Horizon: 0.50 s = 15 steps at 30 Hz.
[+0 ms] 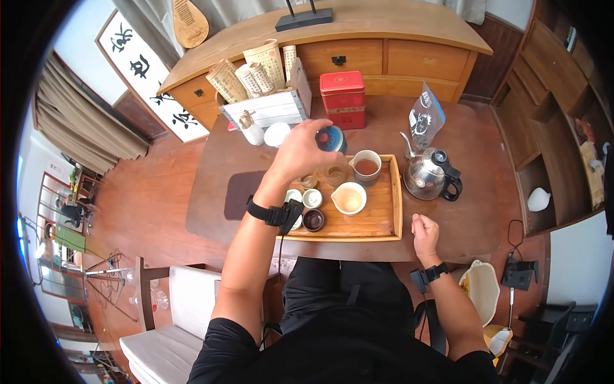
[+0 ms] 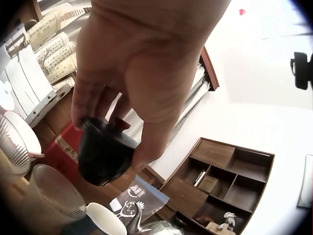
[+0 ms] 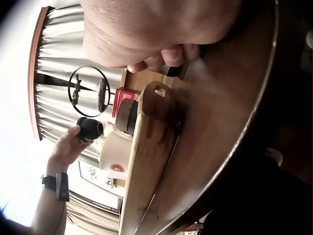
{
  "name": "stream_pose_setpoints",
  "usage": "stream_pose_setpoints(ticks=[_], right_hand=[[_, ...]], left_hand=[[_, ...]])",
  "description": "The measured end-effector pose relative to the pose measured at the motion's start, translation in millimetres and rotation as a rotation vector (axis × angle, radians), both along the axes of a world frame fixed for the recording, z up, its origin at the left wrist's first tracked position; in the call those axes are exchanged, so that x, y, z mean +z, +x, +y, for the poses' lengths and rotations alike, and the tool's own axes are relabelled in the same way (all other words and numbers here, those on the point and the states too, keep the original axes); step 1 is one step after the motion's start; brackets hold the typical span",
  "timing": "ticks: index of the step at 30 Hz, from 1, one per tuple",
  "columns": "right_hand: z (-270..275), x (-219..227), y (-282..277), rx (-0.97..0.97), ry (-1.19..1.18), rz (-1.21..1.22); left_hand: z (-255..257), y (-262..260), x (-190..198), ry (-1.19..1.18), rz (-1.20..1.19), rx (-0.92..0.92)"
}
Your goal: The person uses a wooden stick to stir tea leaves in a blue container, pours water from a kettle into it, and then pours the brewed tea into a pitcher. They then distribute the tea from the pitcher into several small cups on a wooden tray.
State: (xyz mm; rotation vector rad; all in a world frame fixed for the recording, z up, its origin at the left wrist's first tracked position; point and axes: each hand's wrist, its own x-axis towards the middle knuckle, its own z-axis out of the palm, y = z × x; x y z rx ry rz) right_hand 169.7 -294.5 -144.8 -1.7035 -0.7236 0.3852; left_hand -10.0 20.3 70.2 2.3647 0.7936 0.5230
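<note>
My left hand [image 1: 302, 152] grips a dark gaiwan [image 2: 105, 152], its blue lid with a red knob topmost in the head view. It holds the bowl above the far part of a wooden tea tray [image 1: 378, 223]. Below and around it on the tray stand a clear glass vessel [image 1: 335, 175], a grey cup of reddish tea [image 1: 366, 168] and a cream spouted pitcher [image 1: 350, 198]. Nearer the left arm sit a pale small cup [image 1: 313, 198] and a dark small cup [image 1: 313, 221]. My right hand [image 1: 425, 237], fingers curled and holding nothing, rests at the table's front edge, right of the tray.
A steel kettle [image 1: 425, 178] stands right of the tray, with a clear plastic bag [image 1: 427, 120] behind it. Toward the back are a red tin [image 1: 343, 101] and a white crate [image 1: 272, 110] of paper rolls. A dark mat [image 1: 243, 195] lies on the left.
</note>
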Motion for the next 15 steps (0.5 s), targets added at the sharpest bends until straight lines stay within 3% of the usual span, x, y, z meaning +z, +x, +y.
stream_pose_setpoints(ticks=[7,11,15], right_hand=[[0.1,2.0,-1.2,-0.001,0.006,-0.019],[-0.1,2.4,-1.2,-0.001,-0.011,-0.026],[1.0,4.1,-2.5,-0.002,-0.008,-0.008]], left_hand=[[-13.3,-0.5,-29.9,0.117,0.246,-0.058],[-5.9,3.6,-56.2,0.199,0.26,-0.055],[-5.6,2.7,-54.3,0.163,0.294,-0.073]])
